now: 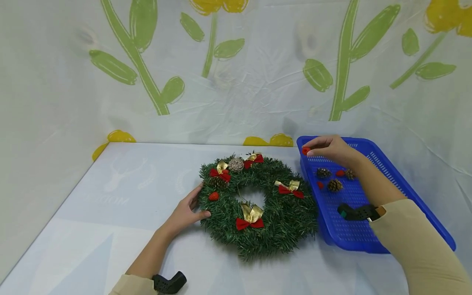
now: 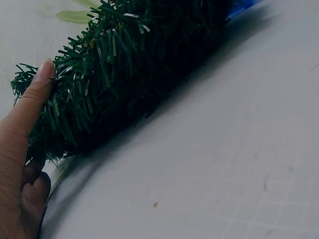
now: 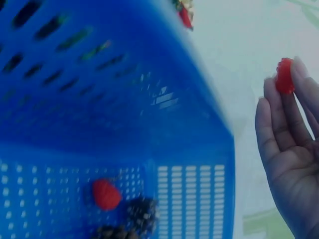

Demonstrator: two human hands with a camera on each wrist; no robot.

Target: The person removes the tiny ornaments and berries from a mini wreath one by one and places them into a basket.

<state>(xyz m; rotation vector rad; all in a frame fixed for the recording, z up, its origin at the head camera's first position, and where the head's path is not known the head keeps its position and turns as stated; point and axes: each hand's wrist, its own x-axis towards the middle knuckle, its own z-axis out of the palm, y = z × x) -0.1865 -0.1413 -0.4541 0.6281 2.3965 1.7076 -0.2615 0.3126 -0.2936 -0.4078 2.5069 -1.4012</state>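
A green wreath [image 1: 284, 217] lies on the table, trimmed with red and gold bows [image 1: 250, 219], pine cones [image 1: 236, 164] and a red berry ornament [image 1: 214, 196]. My left hand [image 1: 186, 211] grips its left edge; in the left wrist view the thumb [image 2: 42, 79] lies against the green needles and the other fingers curl low at the side. Over the back left rim of the blue basket [image 1: 416, 205], my right hand [image 1: 333, 149] pinches a small red berry ornament [image 3: 285, 76] between thumb and fingertips.
Inside the basket are several pine cones [image 1: 335, 185] and a few red berry ornaments [image 3: 105, 194]. The basket stands close to the wreath's right side on the white table [image 1: 140, 213]. A wall sheet with printed flowers [image 1: 258, 82] hangs behind the table.
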